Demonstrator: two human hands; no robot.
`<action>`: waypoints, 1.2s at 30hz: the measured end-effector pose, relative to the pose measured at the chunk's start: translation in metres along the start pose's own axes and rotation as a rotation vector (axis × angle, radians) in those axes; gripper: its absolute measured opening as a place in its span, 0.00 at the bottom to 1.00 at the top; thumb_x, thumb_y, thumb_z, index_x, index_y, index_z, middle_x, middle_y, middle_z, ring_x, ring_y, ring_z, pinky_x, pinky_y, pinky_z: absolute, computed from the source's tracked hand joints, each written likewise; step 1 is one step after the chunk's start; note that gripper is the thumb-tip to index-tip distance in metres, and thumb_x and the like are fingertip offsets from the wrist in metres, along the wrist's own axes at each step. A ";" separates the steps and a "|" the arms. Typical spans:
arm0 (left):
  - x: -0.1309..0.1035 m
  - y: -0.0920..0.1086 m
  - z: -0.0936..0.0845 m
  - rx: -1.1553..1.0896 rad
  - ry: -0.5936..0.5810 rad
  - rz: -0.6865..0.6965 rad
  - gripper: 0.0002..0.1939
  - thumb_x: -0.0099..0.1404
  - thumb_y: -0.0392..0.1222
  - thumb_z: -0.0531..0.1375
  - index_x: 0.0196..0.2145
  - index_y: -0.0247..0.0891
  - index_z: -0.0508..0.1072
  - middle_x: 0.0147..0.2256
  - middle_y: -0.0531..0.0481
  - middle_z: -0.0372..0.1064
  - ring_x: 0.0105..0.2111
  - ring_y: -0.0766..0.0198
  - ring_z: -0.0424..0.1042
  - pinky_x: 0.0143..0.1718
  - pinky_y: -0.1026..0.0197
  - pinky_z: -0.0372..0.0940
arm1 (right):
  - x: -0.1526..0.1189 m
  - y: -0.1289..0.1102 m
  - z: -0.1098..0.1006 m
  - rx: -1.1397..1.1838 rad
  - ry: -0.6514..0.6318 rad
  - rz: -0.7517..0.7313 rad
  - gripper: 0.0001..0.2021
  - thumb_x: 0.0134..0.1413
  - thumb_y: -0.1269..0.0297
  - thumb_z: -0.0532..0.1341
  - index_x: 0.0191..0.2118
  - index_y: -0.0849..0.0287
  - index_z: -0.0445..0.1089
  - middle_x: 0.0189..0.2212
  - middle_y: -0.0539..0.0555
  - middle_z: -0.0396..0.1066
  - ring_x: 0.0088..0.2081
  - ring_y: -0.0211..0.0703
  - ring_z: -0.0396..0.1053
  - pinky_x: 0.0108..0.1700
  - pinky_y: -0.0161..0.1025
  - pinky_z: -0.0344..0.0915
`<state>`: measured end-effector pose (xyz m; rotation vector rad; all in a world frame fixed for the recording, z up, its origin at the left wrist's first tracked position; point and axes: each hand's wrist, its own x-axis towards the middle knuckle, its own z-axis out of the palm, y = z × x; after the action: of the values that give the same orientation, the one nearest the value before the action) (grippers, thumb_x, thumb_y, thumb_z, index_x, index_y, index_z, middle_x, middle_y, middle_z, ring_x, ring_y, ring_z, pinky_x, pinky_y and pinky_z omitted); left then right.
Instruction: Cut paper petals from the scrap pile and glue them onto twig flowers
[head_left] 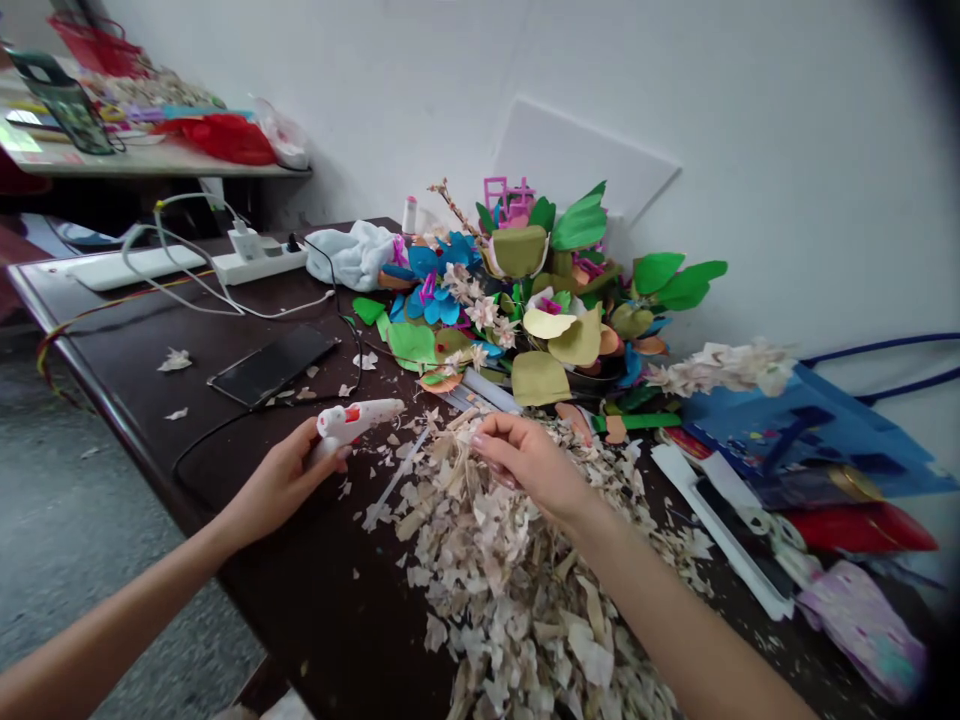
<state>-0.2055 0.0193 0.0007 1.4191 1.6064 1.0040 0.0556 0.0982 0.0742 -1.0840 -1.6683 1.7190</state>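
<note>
My left hand (pixel 300 462) is wrapped round the handle of a white glue gun (pixel 361 416) with red-orange parts, its nozzle pointing right. My right hand (pixel 523 455) is over the back of a large heap of pale, dry flakes (pixel 517 590) that look like petals or husks. Its thumb and fingers are pinched together near some pale pieces; what lies between the fingertips is too small to make out. A clear glue stick (pixel 397 478) lies on the table between the hands, at the heap's left edge.
Behind my hands stands a pile of colourful cut-out petals and leaves (pixel 540 385). A black phone (pixel 274 366), a cable and a white power strip (pixel 259 262) lie on the dark table (pixel 337 600). A blue bag (pixel 817 430) and a long white box (pixel 720 530) are at right.
</note>
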 end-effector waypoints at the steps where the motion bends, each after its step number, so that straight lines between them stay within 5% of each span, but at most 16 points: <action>1: -0.001 0.002 -0.002 -0.024 -0.028 0.013 0.13 0.63 0.48 0.56 0.42 0.38 0.66 0.33 0.49 0.69 0.33 0.61 0.67 0.37 0.65 0.60 | 0.006 0.001 0.002 -0.009 -0.009 0.003 0.08 0.51 0.64 0.60 0.25 0.58 0.63 0.15 0.41 0.53 0.16 0.28 0.47 0.18 0.31 0.42; 6: -0.008 0.006 -0.009 -0.026 -0.052 0.108 0.08 0.66 0.43 0.53 0.37 0.37 0.67 0.35 0.47 0.69 0.35 0.62 0.66 0.40 0.64 0.60 | 0.030 0.000 0.014 0.004 -0.001 0.053 0.10 0.52 0.67 0.58 0.22 0.58 0.60 0.13 0.41 0.53 0.14 0.27 0.46 0.17 0.31 0.40; 13: -0.019 -0.010 -0.012 -0.101 -0.095 0.215 0.13 0.67 0.44 0.52 0.46 0.37 0.66 0.36 0.47 0.68 0.33 0.64 0.66 0.37 0.66 0.62 | 0.044 0.001 0.016 0.033 -0.022 0.126 0.09 0.49 0.69 0.58 0.21 0.58 0.60 0.12 0.41 0.53 0.13 0.27 0.45 0.17 0.31 0.38; 19: -0.022 -0.012 -0.011 -0.152 -0.147 0.208 0.15 0.69 0.45 0.51 0.50 0.38 0.63 0.40 0.46 0.67 0.34 0.66 0.65 0.38 0.68 0.63 | 0.046 0.007 0.017 0.031 -0.032 0.116 0.08 0.48 0.68 0.59 0.22 0.58 0.61 0.12 0.41 0.53 0.14 0.27 0.45 0.17 0.31 0.38; 36: -0.021 -0.009 -0.009 -0.044 -0.149 0.219 0.09 0.68 0.42 0.49 0.42 0.38 0.65 0.35 0.49 0.66 0.31 0.66 0.65 0.32 0.67 0.61 | 0.040 0.006 0.009 -0.216 -0.094 -0.037 0.05 0.50 0.68 0.57 0.25 0.58 0.64 0.16 0.42 0.55 0.18 0.31 0.49 0.21 0.33 0.46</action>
<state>-0.2157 -0.0030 -0.0034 1.6253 1.3355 1.0248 0.0269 0.1247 0.0598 -1.0742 -1.9563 1.6174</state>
